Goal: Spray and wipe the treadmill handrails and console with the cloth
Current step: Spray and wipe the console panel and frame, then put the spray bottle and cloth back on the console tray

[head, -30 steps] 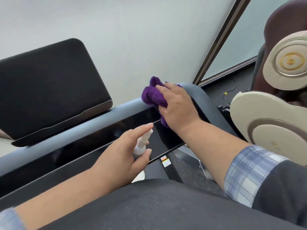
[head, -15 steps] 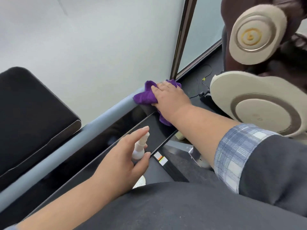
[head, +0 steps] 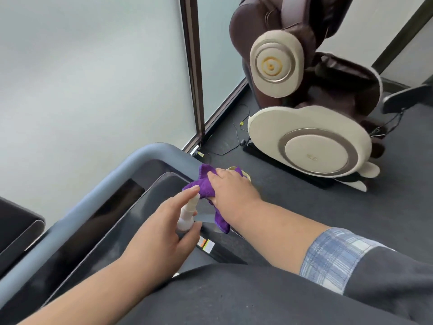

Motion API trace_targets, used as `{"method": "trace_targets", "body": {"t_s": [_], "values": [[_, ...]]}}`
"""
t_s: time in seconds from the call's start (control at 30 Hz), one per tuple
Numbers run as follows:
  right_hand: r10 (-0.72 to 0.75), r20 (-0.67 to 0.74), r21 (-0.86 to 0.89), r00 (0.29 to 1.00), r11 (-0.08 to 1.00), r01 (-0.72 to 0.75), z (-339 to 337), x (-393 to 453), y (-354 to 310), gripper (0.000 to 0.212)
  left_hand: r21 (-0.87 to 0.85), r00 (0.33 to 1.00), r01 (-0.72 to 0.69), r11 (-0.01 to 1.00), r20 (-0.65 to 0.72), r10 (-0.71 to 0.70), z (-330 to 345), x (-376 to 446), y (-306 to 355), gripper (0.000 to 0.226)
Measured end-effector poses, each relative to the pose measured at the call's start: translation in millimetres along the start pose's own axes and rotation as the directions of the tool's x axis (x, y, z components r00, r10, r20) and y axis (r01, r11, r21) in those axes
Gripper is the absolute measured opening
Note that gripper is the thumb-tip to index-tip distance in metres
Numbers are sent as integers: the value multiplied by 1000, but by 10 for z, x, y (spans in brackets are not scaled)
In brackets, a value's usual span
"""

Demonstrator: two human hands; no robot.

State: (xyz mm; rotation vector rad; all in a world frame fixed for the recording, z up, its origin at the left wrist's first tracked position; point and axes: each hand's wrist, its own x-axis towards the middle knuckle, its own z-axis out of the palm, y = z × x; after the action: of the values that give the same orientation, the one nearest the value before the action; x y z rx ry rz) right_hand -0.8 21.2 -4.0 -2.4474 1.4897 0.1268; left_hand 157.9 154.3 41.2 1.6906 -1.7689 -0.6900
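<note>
Since the earlier pictures, the purple cloth (head: pixel 203 186) has been carried by the right hand (head: pixel 230 187) from the top corner of the grey handrail (head: pixel 98 191) round to its right side, and the view has been turned so that more of the floor is seen. Largest in the view is the pale wall (head: pixel 93 78), and beside it a dark window frame (head: pixel 193 66) is seen. On the dark carpet (head: pixel 304 207) at the right, a brown and cream massage chair (head: pixel 309 146) is placed, with thin cables lying near its base. The treadmill console (head: pixel 131 221) is seen as a long, glossy black panel, framed by the rounded grey handrail, which bends down at the corner. A small orange and white sticker (head: pixel 205 245) is seen on the dark part below the console. The cloth looks soft and fluffy, of a deep violet colour; it is crumpled, and one end of it hangs down below the hand. It is gripped and pressed against the right side of the rail, the fingers being curled over it. The white spray bottle (head: pixel 187 216) is small and slim; it is held upright in the left hand (head: pixel 161 233), over the right end of the console, just beside the cloth. It is gripped between the thumb and the fingers, and the forefinger is laid on the top of the nozzle.
</note>
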Motion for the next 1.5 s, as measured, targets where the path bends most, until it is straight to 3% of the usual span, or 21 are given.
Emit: {"method": "trace_targets", "body": {"t_s": [0.17, 0.27, 0.33, 0.47, 0.73, 1.03, 1.23, 1.4, 1.5], "values": [[-46, 18, 13, 999, 999, 46, 67, -414, 307, 60, -28, 999, 16, 999, 39, -15, 226, 97, 264, 74], [26, -24, 265, 999, 964, -18, 0, -670, 531, 59, -87, 999, 36, 996, 24, -34, 357, 191, 408, 78], [161, -119, 488, 980, 869, -84, -72, -871, 632, 61, -131, 997, 59, 990, 48, -53, 415, 277, 500, 79], [367, -256, 684, 894, 722, -100, -283, -1171, 723, 64, -153, 984, -104, 983, 131, 124, 484, 529, 760, 38], [619, -296, 777, 728, 599, -193, -463, -1564, 525, 62, -285, 885, -268, 920, 306, 352, 524, 816, 1118, 54], [825, -290, 825, 485, 472, -311, -323, -2406, 143, 66, -428, 649, -462, 777, 434, 625, 699, 525, 1349, 56], [923, -287, 870, 257, 363, -333, -75, -3293, 17, 62, -530, 403, -574, 624, 481, 779, 1048, -46, 1832, 57], [953, -299, 889, 56, 300, -345, 65, -4159, 84, 54, -626, 212, -580, 521, 501, 839, 1490, -594, 2395, 46], [963, -267, 928, -31, 249, -278, 168, -4746, 176, 43, -663, 135, -547, 512, 533, 835, 1818, -969, 2756, 30]]}}
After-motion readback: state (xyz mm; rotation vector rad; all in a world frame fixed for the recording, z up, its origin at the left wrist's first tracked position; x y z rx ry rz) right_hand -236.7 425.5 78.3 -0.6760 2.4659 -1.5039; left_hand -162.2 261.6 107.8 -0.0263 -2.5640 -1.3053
